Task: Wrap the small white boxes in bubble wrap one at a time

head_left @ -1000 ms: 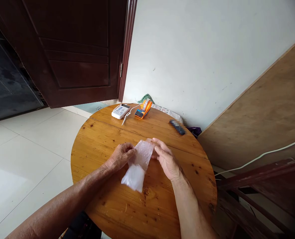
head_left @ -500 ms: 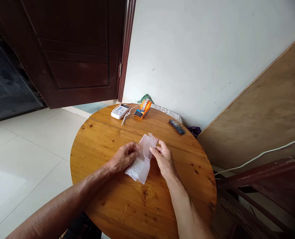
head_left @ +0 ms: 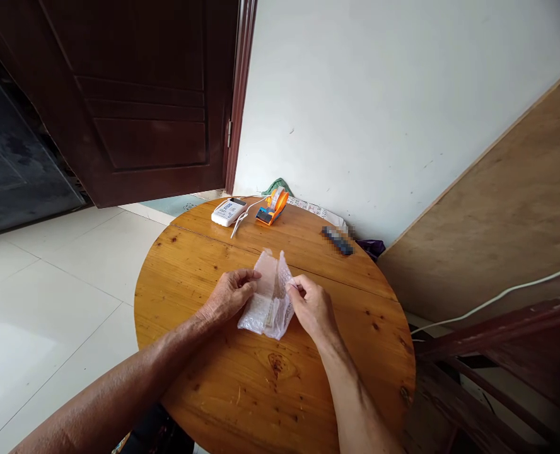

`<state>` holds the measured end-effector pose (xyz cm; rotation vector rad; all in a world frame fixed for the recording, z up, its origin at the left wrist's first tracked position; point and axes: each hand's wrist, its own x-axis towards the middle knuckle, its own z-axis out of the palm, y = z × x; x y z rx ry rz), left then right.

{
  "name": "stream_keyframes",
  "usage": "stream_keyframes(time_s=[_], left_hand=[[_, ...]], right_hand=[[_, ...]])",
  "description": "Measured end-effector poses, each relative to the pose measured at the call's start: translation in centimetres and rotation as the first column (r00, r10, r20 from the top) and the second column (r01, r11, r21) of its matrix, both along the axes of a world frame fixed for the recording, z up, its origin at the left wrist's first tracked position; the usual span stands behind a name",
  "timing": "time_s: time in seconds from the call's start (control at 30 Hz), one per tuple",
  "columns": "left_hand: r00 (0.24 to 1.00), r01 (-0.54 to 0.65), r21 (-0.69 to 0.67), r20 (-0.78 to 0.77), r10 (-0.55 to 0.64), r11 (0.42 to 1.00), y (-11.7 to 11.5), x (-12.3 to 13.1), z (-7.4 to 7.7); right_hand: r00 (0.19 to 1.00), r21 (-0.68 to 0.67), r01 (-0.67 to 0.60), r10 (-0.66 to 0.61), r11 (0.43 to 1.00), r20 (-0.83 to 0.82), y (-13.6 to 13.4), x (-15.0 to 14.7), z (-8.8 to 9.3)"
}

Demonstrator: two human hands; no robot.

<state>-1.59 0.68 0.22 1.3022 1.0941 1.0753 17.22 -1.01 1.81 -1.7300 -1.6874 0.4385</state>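
Observation:
A piece of clear, pinkish bubble wrap (head_left: 263,301) lies partly folded on the round wooden table (head_left: 190,277). My left hand (head_left: 235,290) grips its left edge, thumb and fingers close together. Between the thumb and fingers of my right hand (head_left: 311,302), the right flap is pinched and lifted off the table, standing up at an angle. Through the parted layers the inside of the wrap shows, and whether anything lies within I cannot make out.
Toward the back of the table are a white boxy device (head_left: 227,212) with a white cable (head_left: 239,222) and an orange tape dispenser (head_left: 274,207). A dark, blurred-out object (head_left: 337,241) lies at the back right. Beyond stand a wall (head_left: 355,113) and a dark red door (head_left: 147,107).
My right hand has drawn the right flap of the bubble wrap rightward and up, so the wrap is spread wider. My left hand has shifted slightly left.

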Motion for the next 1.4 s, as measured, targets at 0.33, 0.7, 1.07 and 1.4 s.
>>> stream_keyframes(time_s=[0.33, 0.7, 1.07, 1.4], left_hand=[[0.882, 0.13, 0.261, -0.471, 0.008, 0.957, -1.3, -0.6, 0.7], [0.903, -0.237, 0.145, -0.331, 0.273, 0.961, 1.4, -2.6, 0.3], [0.823, 0.324, 0.481, -0.568, 0.009, 0.815, -0.5, -1.9, 4.5], [0.679, 0.548, 0.261, -0.693, -0.241, 0.795, 0.0, -2.0, 7.1]], right_hand=[[0.984, 0.021, -0.006, 0.01, 1.0, -0.177, 0.6, 0.9, -0.5], [0.983, -0.003, 0.174, -0.173, 0.985, 0.06, 1.4, 2.4, -1.0], [0.962, -0.06, 0.235, -0.223, 0.97, 0.158, 1.6, 2.6, -1.4], [0.962, -0.113, 0.243, -0.224, 0.963, 0.157, 1.7, 2.4, -0.8]])
